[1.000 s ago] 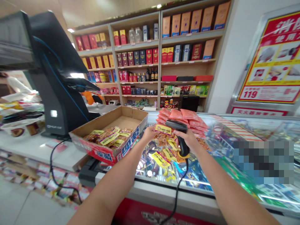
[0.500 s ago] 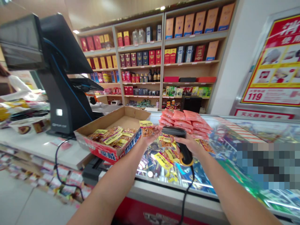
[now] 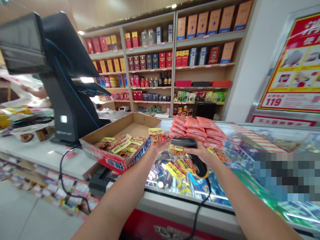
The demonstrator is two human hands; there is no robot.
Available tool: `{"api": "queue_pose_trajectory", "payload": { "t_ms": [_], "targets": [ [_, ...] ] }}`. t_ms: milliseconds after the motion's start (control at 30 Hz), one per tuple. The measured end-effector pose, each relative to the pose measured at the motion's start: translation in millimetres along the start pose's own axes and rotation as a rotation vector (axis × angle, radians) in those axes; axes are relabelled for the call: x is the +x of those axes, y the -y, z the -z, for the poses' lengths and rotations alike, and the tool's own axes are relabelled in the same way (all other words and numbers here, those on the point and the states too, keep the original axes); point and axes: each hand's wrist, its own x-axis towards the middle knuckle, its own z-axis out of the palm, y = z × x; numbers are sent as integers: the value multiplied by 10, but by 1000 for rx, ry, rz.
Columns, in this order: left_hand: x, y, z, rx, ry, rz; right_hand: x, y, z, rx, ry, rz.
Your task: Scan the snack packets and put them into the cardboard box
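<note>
My left hand (image 3: pixel 162 146) holds up a small snack packet (image 3: pixel 155 132) with a yellow header, just right of an open cardboard box (image 3: pixel 102 159). Wrapped around the handle of a black barcode scanner (image 3: pixel 185 142) is my right hand (image 3: pixel 203 154). The scanner's head points left at the packet, and a red light spot shows on the packet's lower edge. Several similar packets (image 3: pixel 123 145) lie inside the box. More yellow-topped packets (image 3: pixel 175 170) rest on the glass counter below the scanner. Behind my right hand sits a stack of pink bags (image 3: pixel 197 128).
A black checkout terminal (image 3: pixel 72 86) stands on the white counter (image 3: pixel 37 156) at left. The scanner's cable (image 3: pixel 196 216) hangs over the front of the glass display counter (image 3: pixel 240 150). Shelves (image 3: pixel 150 48) of boxes and bottles line the back wall. At far left a person's arm (image 3: pixel 37 92) shows.
The scanner has tilted and shifted slightly, and a red light spot now shows on the packet. My left hand stays nearly still. The person's arm at far left has moved.
</note>
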Motion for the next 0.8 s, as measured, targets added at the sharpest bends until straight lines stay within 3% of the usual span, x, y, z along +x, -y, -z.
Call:
{"api": "queue_pose_trajectory", "payload": {
  "t_ms": [300,500,667,800],
  "targets": [
    [-27,-22,-12,-307,77,124,6,-1,7,-13,5,-2],
    [-82,-105,-62,-322,-16,119,22,-22,0,33,-25,-30],
    [-185,-427,-335,-125,-214,33,51,75,-27,101,-40,38],
    [-299,-874,-467,62,-372,-230,112,280,-151,113,-5,90]
  ]
}}
